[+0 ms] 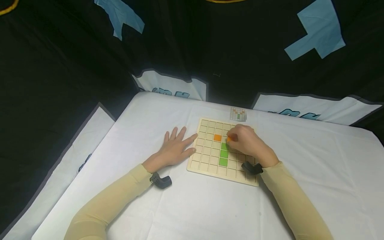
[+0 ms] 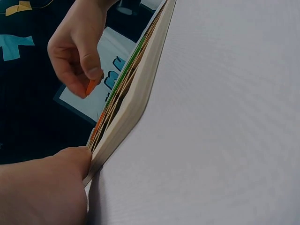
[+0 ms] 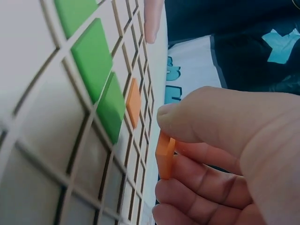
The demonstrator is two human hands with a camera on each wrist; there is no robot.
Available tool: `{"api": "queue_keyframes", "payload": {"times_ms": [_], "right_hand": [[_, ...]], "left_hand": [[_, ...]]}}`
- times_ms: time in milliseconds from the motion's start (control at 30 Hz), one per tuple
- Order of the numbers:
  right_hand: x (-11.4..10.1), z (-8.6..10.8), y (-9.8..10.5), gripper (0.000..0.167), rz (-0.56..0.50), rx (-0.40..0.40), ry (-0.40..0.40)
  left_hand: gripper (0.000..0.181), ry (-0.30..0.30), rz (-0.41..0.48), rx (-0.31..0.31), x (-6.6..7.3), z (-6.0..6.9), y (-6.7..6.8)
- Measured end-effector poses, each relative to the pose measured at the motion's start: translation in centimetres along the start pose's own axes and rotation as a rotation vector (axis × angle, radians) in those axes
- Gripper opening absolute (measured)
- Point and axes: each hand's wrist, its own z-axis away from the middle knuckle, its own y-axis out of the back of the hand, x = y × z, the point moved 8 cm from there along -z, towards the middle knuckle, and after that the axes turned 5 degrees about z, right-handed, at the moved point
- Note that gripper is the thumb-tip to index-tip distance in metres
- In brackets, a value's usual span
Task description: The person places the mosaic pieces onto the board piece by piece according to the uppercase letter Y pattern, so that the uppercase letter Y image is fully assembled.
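A wooden grid board (image 1: 207, 158) lies on the white table, its squares marked off by raised lines. Several green square tiles (image 1: 223, 154) form a column near its middle, and one orange tile (image 1: 217, 137) sits up and to the left of them. Between thumb and fingers my right hand (image 1: 249, 140) pinches another orange tile (image 3: 165, 154), held just above the board in the right wrist view. My left hand (image 1: 172, 150) lies with spread, straight fingers on the cloth, thumb and forefinger touching the board's left edge.
Behind the board lies a small card (image 1: 238, 114) printed with a coloured grid pattern. White cloth (image 1: 210, 206) covers the table. Dark curtains (image 1: 210, 50) with blue patches hang behind it. Each wrist carries a dark camera mount (image 1: 161, 181).
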Motion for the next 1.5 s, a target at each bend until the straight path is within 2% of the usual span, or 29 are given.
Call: {"api": "queue_keyframes", "payload": {"times_ms": [200, 333, 533, 833, 1100, 1367, 1500], "right_hand": [[-1.1, -1.6, -0.3, 0.011, -0.008, 0.005, 0.054], [-1.6, -2.7, -0.7, 0.021, -0.001, -0.019, 0.079], [-1.9, -4.1, -1.3, 0.032, -0.001, -0.051, 0.071], [-1.9, -5.8, -2.2, 0.034, -0.017, -0.086, 0.042], [-1.3, -7.0, -3.2, 0.027, -0.014, -0.139, -0.010], [-1.1, -8.0, -3.3, 0.009, -0.020, -0.166, -0.046], [-1.1, -8.3, -3.6, 0.006, -0.019, -0.196, -0.074]], "left_hand": [[0.062, 0.000, 0.004, 0.003, 0.0, 0.0, 0.0], [0.062, 0.005, 0.004, -0.005, 0.0, 0.0, -0.1], [0.062, 0.011, 0.000, -0.013, -0.1, 0.0, 0.0], [0.062, 0.013, 0.000, -0.013, 0.0, 0.0, 0.1], [0.062, 0.004, -0.005, -0.013, 0.1, -0.1, 0.1], [0.062, 0.001, -0.006, -0.010, 0.1, 0.0, 0.2], [0.062, 0.003, -0.001, -0.009, 0.1, 0.0, 0.2]]}}
